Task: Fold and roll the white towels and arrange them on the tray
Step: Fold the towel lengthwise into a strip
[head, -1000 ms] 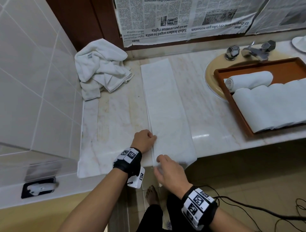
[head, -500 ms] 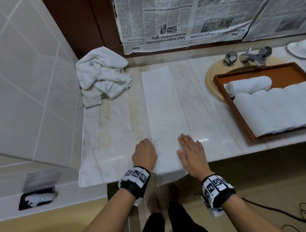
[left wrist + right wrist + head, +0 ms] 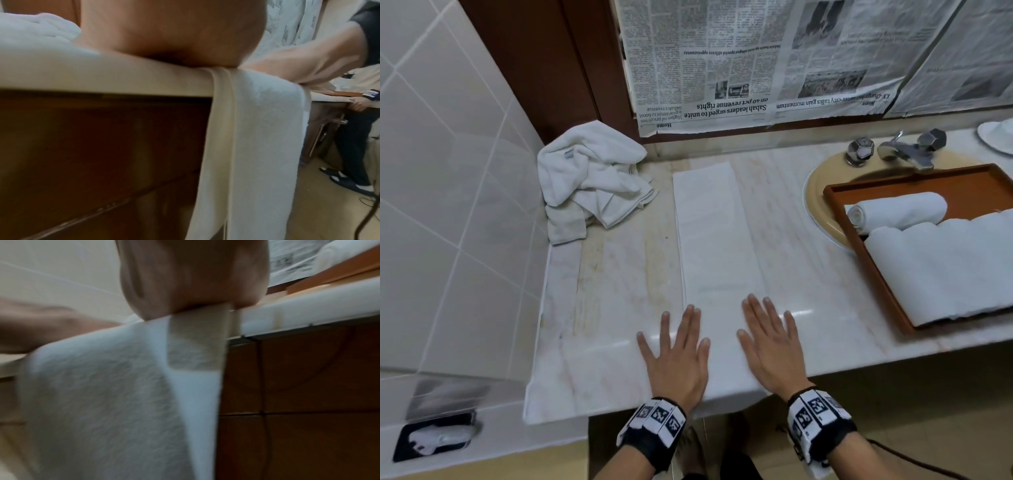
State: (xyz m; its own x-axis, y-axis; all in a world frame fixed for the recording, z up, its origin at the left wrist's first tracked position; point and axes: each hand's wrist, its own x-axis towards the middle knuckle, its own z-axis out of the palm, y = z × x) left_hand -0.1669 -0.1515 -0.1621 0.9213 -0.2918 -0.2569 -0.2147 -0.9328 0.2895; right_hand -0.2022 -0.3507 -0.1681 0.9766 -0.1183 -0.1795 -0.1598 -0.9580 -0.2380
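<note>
Both forearms are bare, with no sleeves. Each wrist wears a black band [image 3: 652, 432] set with white tiles printed with black square codes, the right band [image 3: 820, 425] alike. A dark cable [image 3: 914, 460] trails from the right one.

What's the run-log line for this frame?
phase: smoothing | left hand: flat on folded towel | right hand: flat on it | tray: rolled towels

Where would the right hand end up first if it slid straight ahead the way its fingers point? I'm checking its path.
The right hand would stay on the folded towel strip; nothing else sits before the newspaper-covered back wall, though depth is uncertain.
</note>
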